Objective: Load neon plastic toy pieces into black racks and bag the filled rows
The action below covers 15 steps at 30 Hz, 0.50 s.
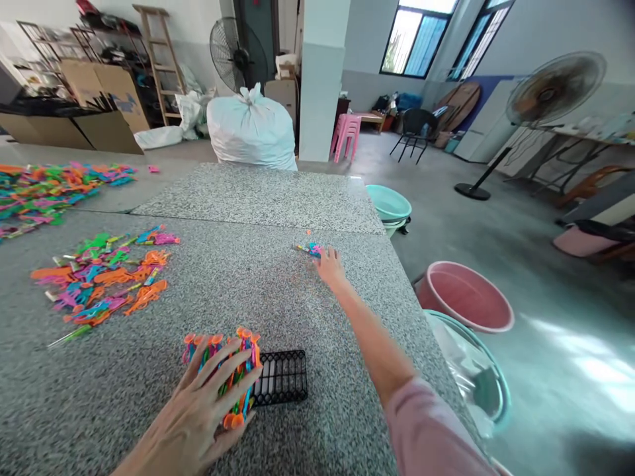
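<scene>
My left hand [208,396] lies with fingers spread across a packed row of colourful plastic pieces [237,421], its thumb along the near side, holding them. These pieces have round orange ends and pink, blue and green bodies. From under them a small black openwork rack [290,377], with pale bars inside, sticks out to the right. Farther off, my right hand [329,264] has its fingers bent down on a small cluster of blue and pink plastic pieces [313,249]; its fingertips are partly hidden. A tiny orange bit [308,232] lies just beyond.
A loose heap of colourful pieces [112,277] lies on the speckled table [218,264] at left, with a larger pile [44,192] behind. A tied white sack [251,129] stands past the far edge. Beyond the right edge are pink [469,297] and turquoise [389,201] tubs.
</scene>
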Each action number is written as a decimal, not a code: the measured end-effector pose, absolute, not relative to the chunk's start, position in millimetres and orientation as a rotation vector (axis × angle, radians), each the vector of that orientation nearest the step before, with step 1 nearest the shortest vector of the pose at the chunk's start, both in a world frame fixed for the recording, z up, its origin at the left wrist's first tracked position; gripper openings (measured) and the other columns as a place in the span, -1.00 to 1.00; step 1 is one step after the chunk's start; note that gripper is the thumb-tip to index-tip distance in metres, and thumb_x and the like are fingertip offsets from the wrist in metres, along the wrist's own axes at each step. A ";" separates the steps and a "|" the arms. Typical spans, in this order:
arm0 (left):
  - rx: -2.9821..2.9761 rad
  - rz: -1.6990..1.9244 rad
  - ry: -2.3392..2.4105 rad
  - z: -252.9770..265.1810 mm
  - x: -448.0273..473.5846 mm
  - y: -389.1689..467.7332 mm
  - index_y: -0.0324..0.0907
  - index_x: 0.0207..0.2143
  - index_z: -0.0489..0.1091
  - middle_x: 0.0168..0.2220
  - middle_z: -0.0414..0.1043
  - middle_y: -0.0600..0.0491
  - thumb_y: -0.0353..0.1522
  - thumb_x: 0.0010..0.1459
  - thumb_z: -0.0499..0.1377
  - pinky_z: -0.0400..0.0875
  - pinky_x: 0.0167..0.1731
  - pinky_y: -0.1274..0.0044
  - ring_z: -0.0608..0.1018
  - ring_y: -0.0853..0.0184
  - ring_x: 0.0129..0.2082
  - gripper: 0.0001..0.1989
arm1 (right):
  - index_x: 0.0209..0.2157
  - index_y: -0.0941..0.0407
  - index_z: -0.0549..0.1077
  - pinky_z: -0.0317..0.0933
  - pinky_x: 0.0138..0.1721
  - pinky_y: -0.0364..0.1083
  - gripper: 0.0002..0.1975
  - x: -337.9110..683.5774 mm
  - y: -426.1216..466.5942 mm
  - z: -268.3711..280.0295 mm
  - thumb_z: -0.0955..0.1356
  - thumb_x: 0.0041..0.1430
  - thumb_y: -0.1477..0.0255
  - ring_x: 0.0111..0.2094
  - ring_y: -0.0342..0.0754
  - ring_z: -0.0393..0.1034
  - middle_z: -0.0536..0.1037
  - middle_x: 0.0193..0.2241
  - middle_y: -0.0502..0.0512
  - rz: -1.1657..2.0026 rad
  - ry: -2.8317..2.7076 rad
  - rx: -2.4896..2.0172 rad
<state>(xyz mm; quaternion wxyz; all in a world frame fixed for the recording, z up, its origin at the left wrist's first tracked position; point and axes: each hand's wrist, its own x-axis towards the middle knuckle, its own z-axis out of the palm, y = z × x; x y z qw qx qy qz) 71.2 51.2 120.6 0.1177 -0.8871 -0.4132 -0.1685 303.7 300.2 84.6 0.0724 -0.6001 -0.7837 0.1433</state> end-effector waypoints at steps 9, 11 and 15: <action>-2.643 -0.401 -1.115 123.9 71.9 52.8 -0.07 0.22 0.34 0.24 0.40 0.10 -0.34 0.25 0.04 -0.41 0.41 0.16 0.26 0.20 0.32 -0.52 | -0.04 0.18 0.51 0.33 -0.08 0.03 -0.72 284.9 281.5 68.4 0.29 0.26 0.61 -0.07 0.15 0.48 0.55 -0.10 0.37 0.108 -2.771 -1.613; -2.670 -0.394 -1.189 123.9 72.6 50.9 -0.08 0.23 0.31 0.25 0.37 0.09 -0.33 0.28 0.04 -0.41 0.40 0.15 0.27 0.19 0.32 -0.53 | -0.01 0.17 0.49 0.33 -0.08 -0.01 -0.69 295.2 306.1 76.1 0.26 0.28 0.64 -0.06 0.10 0.47 0.52 0.01 0.35 0.046 -2.853 -1.502; -2.737 -0.412 -1.315 124.8 72.3 48.6 -0.06 0.24 0.30 0.25 0.38 0.04 -0.29 0.32 0.05 -0.38 0.40 0.12 0.29 0.17 0.32 -0.55 | -0.17 0.16 0.53 0.29 -0.06 -0.05 -0.74 323.9 336.4 76.9 0.25 0.28 0.67 -0.07 0.05 0.45 0.58 -0.14 0.27 0.179 -2.986 -1.199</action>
